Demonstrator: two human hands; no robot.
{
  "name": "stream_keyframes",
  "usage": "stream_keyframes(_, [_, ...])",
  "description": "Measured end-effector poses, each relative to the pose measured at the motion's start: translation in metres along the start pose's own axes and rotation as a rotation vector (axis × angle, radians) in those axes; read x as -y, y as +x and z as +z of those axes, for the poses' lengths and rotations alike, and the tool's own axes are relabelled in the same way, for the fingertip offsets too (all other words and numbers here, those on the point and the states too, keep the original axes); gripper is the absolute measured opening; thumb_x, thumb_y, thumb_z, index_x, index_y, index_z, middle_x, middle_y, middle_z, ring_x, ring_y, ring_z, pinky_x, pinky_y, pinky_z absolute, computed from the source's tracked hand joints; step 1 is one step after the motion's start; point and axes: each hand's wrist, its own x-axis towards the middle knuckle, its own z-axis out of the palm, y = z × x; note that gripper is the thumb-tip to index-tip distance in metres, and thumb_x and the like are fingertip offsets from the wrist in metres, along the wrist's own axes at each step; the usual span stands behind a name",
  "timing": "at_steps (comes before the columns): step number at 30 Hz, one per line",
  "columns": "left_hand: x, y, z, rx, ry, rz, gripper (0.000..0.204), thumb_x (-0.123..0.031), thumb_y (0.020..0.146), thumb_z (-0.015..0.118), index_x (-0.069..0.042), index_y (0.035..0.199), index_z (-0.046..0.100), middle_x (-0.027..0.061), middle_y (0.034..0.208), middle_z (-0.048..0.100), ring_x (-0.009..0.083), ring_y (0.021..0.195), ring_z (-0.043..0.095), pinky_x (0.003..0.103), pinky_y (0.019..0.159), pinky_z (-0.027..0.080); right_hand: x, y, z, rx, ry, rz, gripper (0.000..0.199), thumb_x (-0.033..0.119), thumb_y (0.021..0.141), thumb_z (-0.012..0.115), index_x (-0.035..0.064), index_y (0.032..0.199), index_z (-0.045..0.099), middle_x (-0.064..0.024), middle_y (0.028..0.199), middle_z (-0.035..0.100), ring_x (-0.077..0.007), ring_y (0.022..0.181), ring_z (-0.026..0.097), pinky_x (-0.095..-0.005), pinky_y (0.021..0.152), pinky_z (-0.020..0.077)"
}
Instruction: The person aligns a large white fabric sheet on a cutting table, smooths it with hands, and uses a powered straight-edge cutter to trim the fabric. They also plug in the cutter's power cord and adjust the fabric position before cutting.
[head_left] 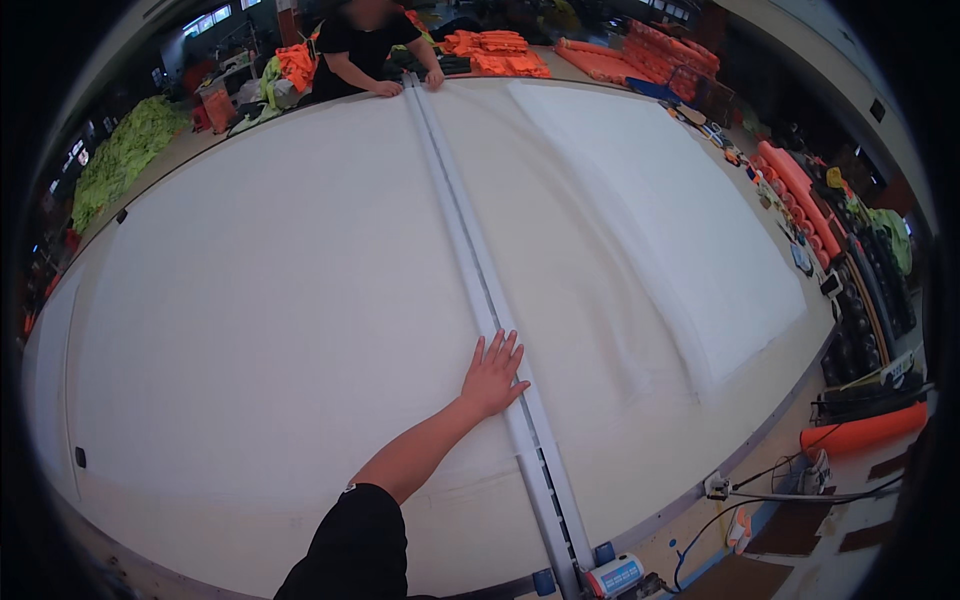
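Note:
My left hand [490, 378] lies flat, palm down with its fingers spread, on a long pale metal rail [467, 235]. The rail runs across the table from the far edge to the near one, with a dark slot along its middle. Under and left of it spreads a thin white sheet [270, 270], lying flat. At the rail's near end sits a small white, blue and red machine unit [615, 575] with a cable. A co-worker in a black top [365, 50] stands at the far end, both hands beside the rail there. My right hand is out of view.
A folded or layered white sheet [660, 220] lies on the table's right part. Small black blocks [81, 457] rest near the left edge. Tools and orange rolls [800, 200] line the right side. Green fabric [130, 150] is heaped at far left; orange stacks [495, 52] stand behind.

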Motion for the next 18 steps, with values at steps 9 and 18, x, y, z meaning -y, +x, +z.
stream_keyframes(9, [-0.175,-0.031,0.028,0.131,-0.078,0.188,0.083,-0.059,0.102,0.052,-0.001,0.16,0.038,0.0195,0.172,0.026,0.0341,0.161,0.017,0.055,0.131,0.009,0.007,-0.006,0.009,0.053,-0.034,-0.061,0.048,0.031,0.102,0.065,0.0004,0.138,0.061,-0.0137,0.117,0.074,-0.0254,0.104,0.072,-0.0386,0.086,0.0577])
stream_keyframes(18, [-0.255,-0.044,0.063,0.255,-0.132,0.109,0.082,-0.058,0.103,0.052,-0.005,0.163,0.034,0.0194,0.173,0.022,0.0349,0.162,0.013,0.054,0.131,0.009,0.013,-0.026,0.025,0.047,-0.101,-0.125,0.042,0.029,0.106,0.059,0.0011,0.137,0.061,-0.0127,0.114,0.075,-0.0238,0.102,0.073,-0.0357,0.083,0.0584])
